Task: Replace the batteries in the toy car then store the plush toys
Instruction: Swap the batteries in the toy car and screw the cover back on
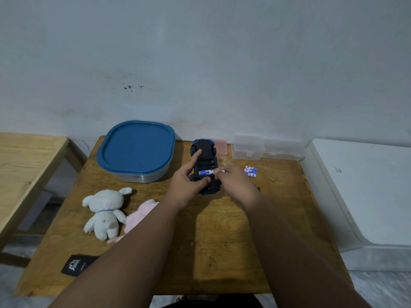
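Black pouch (76,264) at near table (211,252) edge. Left: white plush (104,213), pink plush (142,213) beside it, blue-lidded container (136,150) behind. My left hand (185,183) steadies the upturned toy car (205,165), forefinger extended. My right hand (236,182) pinches a battery (206,172) in its compartment. Spare batteries (251,171) lie to the right.

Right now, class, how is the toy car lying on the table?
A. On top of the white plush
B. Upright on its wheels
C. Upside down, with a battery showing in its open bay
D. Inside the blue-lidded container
C: the toy car lies underside up, a blue-and-white battery in its open compartment, steadied by the left hand.
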